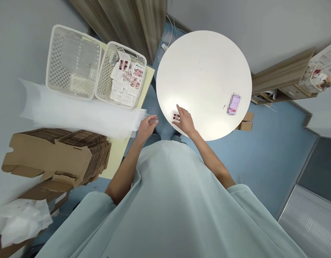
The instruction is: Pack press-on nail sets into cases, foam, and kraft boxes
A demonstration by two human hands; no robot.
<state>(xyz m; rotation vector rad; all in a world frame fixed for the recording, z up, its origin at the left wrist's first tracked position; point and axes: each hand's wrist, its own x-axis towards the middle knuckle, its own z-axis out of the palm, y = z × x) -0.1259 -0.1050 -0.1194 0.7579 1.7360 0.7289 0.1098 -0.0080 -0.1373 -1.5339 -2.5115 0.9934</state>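
Note:
My right hand (185, 121) is over the near left edge of the round white table (205, 71). Its thumb and forefinger are spread around a small card with dark red and pale oval pieces, which look like press-on nails (176, 117). I cannot tell whether the fingers touch the card. My left hand (147, 129) is off the table, beside the end of a stack of translucent white sheets (87, 114). Its thumb and fingers come together near a thin, clear edge. What they pinch, if anything, is too faint to name.
Left, a white basket (101, 77) holds several carded nail sets; another basket (48, 68) holds clear packaging. Flattened cardboard boxes (52, 154) are stacked nearer me on the pale yellow table (115, 150). A pixelated purple object (234, 104) lies on the round table's right. Small boxes (246, 125) are beyond it.

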